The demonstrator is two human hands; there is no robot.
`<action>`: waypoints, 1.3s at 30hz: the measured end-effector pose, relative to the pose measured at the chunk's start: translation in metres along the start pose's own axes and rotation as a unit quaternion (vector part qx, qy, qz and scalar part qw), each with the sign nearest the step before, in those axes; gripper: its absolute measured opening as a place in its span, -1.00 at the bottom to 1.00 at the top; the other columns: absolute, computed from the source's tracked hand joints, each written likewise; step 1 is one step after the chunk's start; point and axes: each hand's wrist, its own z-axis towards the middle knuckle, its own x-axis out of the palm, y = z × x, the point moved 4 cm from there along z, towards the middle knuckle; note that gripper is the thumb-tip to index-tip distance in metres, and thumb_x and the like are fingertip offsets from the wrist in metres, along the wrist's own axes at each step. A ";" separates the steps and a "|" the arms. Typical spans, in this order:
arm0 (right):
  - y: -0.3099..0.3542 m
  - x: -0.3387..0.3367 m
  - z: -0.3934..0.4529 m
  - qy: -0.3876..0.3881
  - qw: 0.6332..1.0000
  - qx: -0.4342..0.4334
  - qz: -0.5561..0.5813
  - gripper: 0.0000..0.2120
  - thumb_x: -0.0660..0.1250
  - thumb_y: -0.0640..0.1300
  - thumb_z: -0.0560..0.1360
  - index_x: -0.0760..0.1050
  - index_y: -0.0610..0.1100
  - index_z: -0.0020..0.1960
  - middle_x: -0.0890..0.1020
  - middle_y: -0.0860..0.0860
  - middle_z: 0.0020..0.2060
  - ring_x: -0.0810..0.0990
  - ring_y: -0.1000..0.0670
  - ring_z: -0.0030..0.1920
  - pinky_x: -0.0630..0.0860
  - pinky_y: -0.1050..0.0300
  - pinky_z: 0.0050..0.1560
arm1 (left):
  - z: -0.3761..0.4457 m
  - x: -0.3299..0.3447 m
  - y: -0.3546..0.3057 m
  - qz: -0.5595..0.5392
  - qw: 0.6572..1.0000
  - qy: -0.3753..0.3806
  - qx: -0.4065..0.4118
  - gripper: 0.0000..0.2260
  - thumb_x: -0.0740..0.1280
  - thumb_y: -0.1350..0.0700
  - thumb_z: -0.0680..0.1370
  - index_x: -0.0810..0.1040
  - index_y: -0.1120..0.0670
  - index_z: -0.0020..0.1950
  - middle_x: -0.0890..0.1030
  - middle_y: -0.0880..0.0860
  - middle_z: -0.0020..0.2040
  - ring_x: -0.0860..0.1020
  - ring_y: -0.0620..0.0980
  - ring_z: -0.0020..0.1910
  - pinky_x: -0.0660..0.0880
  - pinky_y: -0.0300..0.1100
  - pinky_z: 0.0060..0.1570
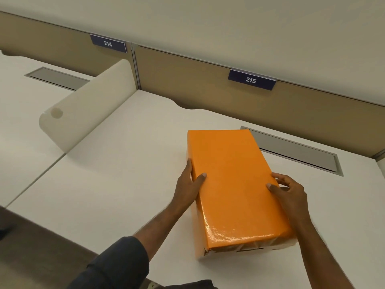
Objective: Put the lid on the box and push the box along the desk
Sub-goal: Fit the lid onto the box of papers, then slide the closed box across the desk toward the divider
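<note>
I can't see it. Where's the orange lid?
Head view: the orange lid sits on the box, right of centre on the desk, between the left hand and right hand.

tan partition [187, 71] | plate 214 [108, 43] | plate 215 [251, 80] | wht divider [87, 105] | gry cable hatch [295, 150] | dk floor [31, 247]
</note>
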 end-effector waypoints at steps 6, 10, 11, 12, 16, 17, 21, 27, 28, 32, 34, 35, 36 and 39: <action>-0.001 0.009 -0.004 0.008 0.992 -0.050 -0.115 -0.56 0.30 0.10 0.58 0.40 0.05 0.42 0.52 -0.09 0.37 0.54 -0.20 0.27 0.46 -0.26 0.26 | -0.001 0.000 0.010 0.000 1.000 0.008 0.021 -0.37 0.24 -0.12 0.64 0.03 -0.09 0.64 0.35 -0.01 0.55 0.45 0.06 0.44 0.48 0.10 0.37; 0.000 0.011 -0.004 0.010 0.989 -0.060 -0.137 -0.56 0.26 0.13 0.59 0.36 0.08 0.44 0.50 -0.08 0.36 0.52 -0.18 0.29 0.45 -0.24 0.27 | -0.004 0.003 0.002 0.066 0.996 -0.003 0.067 -0.38 0.20 -0.14 0.65 0.05 -0.04 0.64 0.20 0.09 0.63 0.28 0.12 0.56 0.34 0.23 0.46; -0.001 0.010 -0.004 0.014 0.990 -0.054 -0.132 -0.56 0.26 0.14 0.59 0.36 0.10 0.44 0.49 -0.07 0.37 0.51 -0.17 0.30 0.44 -0.23 0.28 | -0.004 0.002 -0.001 0.142 0.987 -0.017 0.078 -0.38 0.17 -0.13 0.66 0.01 -0.01 0.65 0.07 0.12 0.66 0.14 0.14 0.61 0.21 0.24 0.53; -0.002 0.008 -0.004 0.019 0.991 -0.049 -0.123 -0.55 0.25 0.16 0.58 0.35 0.11 0.44 0.48 -0.06 0.39 0.51 -0.16 0.31 0.44 -0.23 0.29 | -0.005 0.002 -0.005 0.233 0.967 -0.032 0.100 -0.39 0.14 -0.11 0.67 0.00 0.02 0.65 -0.04 0.13 0.67 0.02 0.14 0.64 0.08 0.24 0.57; 0.003 0.009 -0.016 0.059 0.985 -0.093 -0.130 -0.48 0.18 0.29 0.55 0.33 0.12 0.45 0.38 -0.01 0.47 0.40 -0.12 0.42 0.36 -0.18 0.36 | -0.032 0.023 -0.033 0.402 0.883 0.053 0.237 -0.45 0.17 -0.10 0.67 0.16 0.04 0.62 0.04 0.11 0.66 -0.04 0.13 0.65 -0.01 0.21 0.59; 0.003 0.010 -0.022 0.075 0.979 -0.109 -0.155 -0.45 0.16 0.31 0.55 0.31 0.12 0.47 0.33 -0.02 0.51 0.35 -0.13 0.46 0.32 -0.18 0.40 | -0.045 0.037 -0.036 0.422 0.863 0.103 0.258 -0.44 0.16 -0.15 0.66 0.17 0.03 0.62 0.08 0.09 0.66 -0.03 0.12 0.65 0.02 0.21 0.59; -0.003 0.007 -0.049 0.120 0.924 -0.241 -0.272 -0.40 0.11 0.32 0.56 0.27 0.08 0.51 0.17 -0.05 0.60 0.18 -0.13 0.56 0.14 -0.22 0.51 | -0.100 0.086 -0.028 0.526 0.764 0.211 0.308 -0.25 0.06 -0.36 0.58 0.03 0.05 0.64 -0.04 0.10 0.67 -0.11 0.13 0.65 -0.07 0.28 0.57; -0.034 -0.007 -0.069 0.167 0.889 -0.290 -0.312 -0.36 -0.10 0.42 0.56 -0.11 0.26 0.57 -0.05 0.05 0.63 -0.04 -0.03 0.62 -0.04 -0.14 0.58 | -0.118 0.111 -0.011 0.612 0.702 0.217 0.293 -0.07 0.32 -0.19 0.57 -0.26 0.12 0.63 -0.30 0.18 0.63 -0.33 0.23 0.60 -0.20 0.41 0.49; -0.037 -0.006 -0.070 0.166 0.890 -0.291 -0.310 -0.37 -0.11 0.42 0.56 -0.16 0.28 0.57 -0.07 0.06 0.63 -0.05 -0.03 0.62 -0.03 -0.11 0.56 | -0.118 0.112 -0.009 0.615 0.701 0.210 0.293 -0.08 0.34 -0.12 0.57 -0.26 0.11 0.63 -0.30 0.18 0.63 -0.34 0.24 0.59 -0.18 0.41 0.49; -0.047 -0.001 -0.072 0.130 0.896 -0.300 -0.302 -0.38 -0.08 0.37 0.59 -0.11 0.23 0.58 0.00 0.04 0.63 -0.01 -0.03 0.62 0.06 -0.04 0.51 | -0.119 0.113 0.001 0.618 0.699 0.186 0.308 -0.13 0.38 0.06 0.56 -0.17 0.11 0.64 -0.20 0.20 0.65 -0.25 0.25 0.61 -0.10 0.42 0.49; -0.052 0.002 -0.073 0.109 0.893 -0.313 -0.304 -0.39 -0.05 0.33 0.61 -0.07 0.19 0.59 0.06 0.00 0.63 0.03 -0.05 0.61 0.12 -0.05 0.51 | -0.119 0.114 0.006 0.625 0.693 0.184 0.308 -0.13 0.38 0.02 0.55 -0.14 0.11 0.64 -0.17 0.20 0.66 -0.22 0.26 0.62 -0.08 0.42 0.49; -0.053 0.004 -0.075 0.105 0.893 -0.316 -0.303 -0.40 -0.04 0.31 0.62 -0.03 0.16 0.60 0.09 -0.02 0.62 0.05 -0.06 0.61 0.16 -0.07 0.51 | -0.120 0.114 0.009 0.628 0.690 0.184 0.309 -0.13 0.38 -0.02 0.54 -0.12 0.12 0.65 -0.16 0.21 0.66 -0.21 0.26 0.62 -0.07 0.42 0.49; -0.054 0.005 -0.075 0.102 0.893 -0.318 -0.301 -0.41 -0.03 0.30 0.62 0.02 0.12 0.60 0.11 -0.03 0.62 0.07 -0.08 0.61 0.21 -0.10 0.50 | -0.120 0.114 0.010 0.630 0.689 0.182 0.310 -0.13 0.37 -0.06 0.54 -0.10 0.12 0.65 -0.14 0.21 0.66 -0.19 0.27 0.62 -0.05 0.42 0.48; -0.053 0.004 -0.077 0.093 0.898 -0.320 -0.288 -0.42 -0.02 0.26 0.64 0.16 0.05 0.58 0.19 -0.07 0.59 0.14 -0.11 0.59 0.33 -0.16 0.47 | -0.121 0.114 0.011 0.631 0.687 0.176 0.314 -0.20 0.23 -0.25 0.58 -0.04 0.12 0.65 -0.09 0.20 0.66 -0.13 0.26 0.63 0.00 0.41 0.49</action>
